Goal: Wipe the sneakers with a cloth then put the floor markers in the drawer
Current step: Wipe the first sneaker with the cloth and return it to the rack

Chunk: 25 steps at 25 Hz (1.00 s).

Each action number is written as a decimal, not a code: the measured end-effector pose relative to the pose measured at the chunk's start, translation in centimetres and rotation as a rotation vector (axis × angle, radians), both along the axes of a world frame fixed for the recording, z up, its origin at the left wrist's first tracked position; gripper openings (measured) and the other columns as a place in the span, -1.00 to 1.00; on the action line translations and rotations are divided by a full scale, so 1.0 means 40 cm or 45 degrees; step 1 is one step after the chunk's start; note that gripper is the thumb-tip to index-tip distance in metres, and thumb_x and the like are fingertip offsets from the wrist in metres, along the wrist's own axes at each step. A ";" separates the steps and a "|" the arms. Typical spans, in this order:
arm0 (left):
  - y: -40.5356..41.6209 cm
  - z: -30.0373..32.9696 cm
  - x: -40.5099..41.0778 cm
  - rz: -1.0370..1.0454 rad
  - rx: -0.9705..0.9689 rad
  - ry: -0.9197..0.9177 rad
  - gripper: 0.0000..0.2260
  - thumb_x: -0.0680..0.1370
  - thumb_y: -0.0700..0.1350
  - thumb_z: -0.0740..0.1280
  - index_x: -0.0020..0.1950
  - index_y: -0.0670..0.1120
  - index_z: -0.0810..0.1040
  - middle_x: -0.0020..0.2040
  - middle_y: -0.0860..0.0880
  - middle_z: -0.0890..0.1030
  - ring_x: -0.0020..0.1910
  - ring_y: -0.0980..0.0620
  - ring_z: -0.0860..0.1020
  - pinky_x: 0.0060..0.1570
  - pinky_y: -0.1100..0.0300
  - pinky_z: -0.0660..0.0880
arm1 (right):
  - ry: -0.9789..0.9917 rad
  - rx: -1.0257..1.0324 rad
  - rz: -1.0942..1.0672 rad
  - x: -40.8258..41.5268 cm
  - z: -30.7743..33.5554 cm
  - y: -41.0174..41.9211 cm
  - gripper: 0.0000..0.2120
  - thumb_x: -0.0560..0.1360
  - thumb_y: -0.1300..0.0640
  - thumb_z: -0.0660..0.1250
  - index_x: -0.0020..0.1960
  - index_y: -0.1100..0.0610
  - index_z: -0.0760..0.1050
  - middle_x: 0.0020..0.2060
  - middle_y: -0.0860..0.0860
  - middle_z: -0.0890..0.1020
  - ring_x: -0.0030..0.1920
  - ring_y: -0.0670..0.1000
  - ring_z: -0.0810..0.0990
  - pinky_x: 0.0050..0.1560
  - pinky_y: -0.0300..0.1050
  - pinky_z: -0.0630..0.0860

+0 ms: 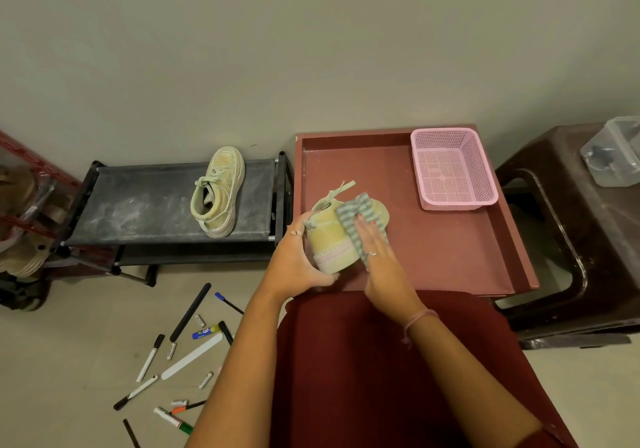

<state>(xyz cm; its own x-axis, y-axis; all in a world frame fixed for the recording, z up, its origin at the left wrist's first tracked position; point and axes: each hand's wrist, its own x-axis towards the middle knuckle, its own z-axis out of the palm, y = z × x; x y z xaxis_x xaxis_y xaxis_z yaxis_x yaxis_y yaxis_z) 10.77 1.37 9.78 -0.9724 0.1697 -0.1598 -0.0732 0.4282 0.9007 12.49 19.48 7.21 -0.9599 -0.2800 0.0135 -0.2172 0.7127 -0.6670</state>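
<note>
The left hand (298, 257) curls round the heel end of a pale yellow canvas sneaker with a pink-and-white sole band (332, 243), thumb under the sole and fingers over the collar, holding it tipped above the near edge of the open reddish-brown drawer (450, 250). The right hand (377, 257), just beside it, lies with fingers straight and flat, pressing a grey-and-white striped cloth (353, 219) against the shoe's side — the cloth drapes over the toe beyond the fingertips. Farther from the right hand, in the drawer's far corner, sits an empty-looking pink plastic mesh basket (453, 170). Well off to the left hand's outer side, a second dusty cream sneaker (218, 191) rests on the top shelf of a low black fabric shoe rack (138, 202). Below the left forearm, the scattered markers (149, 357) lie on the beige floor (69, 361) (mixed with pens and a flat white strip) — none touching either hand.
</note>
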 end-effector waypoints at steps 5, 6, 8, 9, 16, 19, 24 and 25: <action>-0.027 -0.015 -0.010 -0.042 -0.080 -0.034 -0.04 0.14 -0.26 0.58 0.46 0.03 0.23 0.29 0.11 0.43 0.20 0.31 0.45 0.11 0.42 0.44 | -0.144 -0.042 0.073 0.023 0.048 -0.069 -0.15 0.38 0.53 0.06 0.54 0.06 -0.16 0.50 -0.13 -0.20 0.50 -0.10 -0.26 0.51 -0.15 -0.18; -0.033 -0.021 -0.012 -0.037 -0.082 -0.049 -0.05 0.14 -0.26 0.58 0.45 0.04 0.22 0.28 0.10 0.44 0.19 0.28 0.46 0.13 0.35 0.47 | -0.097 -0.010 0.156 0.024 0.059 -0.080 -0.16 0.40 0.51 0.08 0.54 0.07 -0.17 0.49 -0.15 -0.21 0.49 -0.13 -0.27 0.48 -0.22 -0.22; -0.041 -0.032 -0.009 -0.027 -0.096 -0.074 -0.05 0.15 -0.26 0.58 0.44 0.08 0.21 0.27 0.12 0.43 0.09 0.18 0.52 0.05 0.21 0.53 | -0.033 0.080 0.162 -0.028 0.045 -0.058 -0.20 0.43 0.47 0.10 0.55 0.09 -0.14 0.51 -0.11 -0.13 0.50 -0.12 -0.19 0.44 -0.28 -0.23; -0.044 -0.037 -0.004 -0.033 -0.112 -0.076 -0.03 0.15 -0.24 0.57 0.46 0.10 0.19 0.27 0.17 0.42 0.05 0.13 0.52 0.00 0.16 0.52 | -0.055 0.119 0.084 -0.066 0.024 -0.033 -0.22 0.44 0.46 0.10 0.55 0.11 -0.11 0.53 -0.04 -0.06 0.52 -0.08 -0.12 0.44 -0.28 -0.19; -0.034 -0.112 -0.005 -0.005 -0.201 -0.089 0.10 0.08 -0.14 0.58 0.49 0.21 0.07 0.39 0.11 0.37 0.39 0.04 0.38 0.35 -0.11 0.38 | -0.221 0.100 -0.021 -0.044 -0.002 -0.080 -0.17 0.44 0.40 0.23 0.54 0.14 -0.15 0.54 0.02 -0.09 0.53 0.02 -0.15 0.51 -0.10 -0.13; -0.014 -0.116 -0.018 0.027 -0.265 -0.086 0.13 0.13 -0.20 0.57 0.55 0.08 0.00 0.50 0.07 0.23 0.48 0.15 0.13 0.48 -0.22 0.11 | -0.112 0.163 0.026 -0.073 -0.017 -0.053 -0.20 0.42 0.43 0.17 0.55 0.13 -0.09 0.54 0.00 -0.03 0.54 0.01 -0.08 0.52 -0.08 -0.08; 0.017 -0.140 -0.045 -0.025 -0.487 0.056 0.13 0.22 -0.21 0.59 0.57 -0.18 -0.10 0.57 -0.02 0.07 0.53 -0.02 0.10 0.48 0.04 -0.27 | -0.181 0.262 -0.077 -0.143 -0.060 -0.001 -0.26 0.45 0.43 0.12 0.55 0.12 -0.07 0.54 0.02 0.00 0.54 0.04 -0.06 0.50 0.06 0.03; 0.020 -0.151 -0.043 -0.003 -0.483 0.041 0.13 0.23 -0.20 0.60 0.57 -0.20 -0.12 0.57 -0.03 0.08 0.53 -0.05 0.09 0.47 0.07 -0.27 | -0.211 0.241 -0.069 -0.142 -0.062 -0.006 -0.26 0.45 0.43 0.11 0.55 0.13 -0.08 0.54 0.02 -0.01 0.54 0.03 -0.07 0.50 0.06 0.02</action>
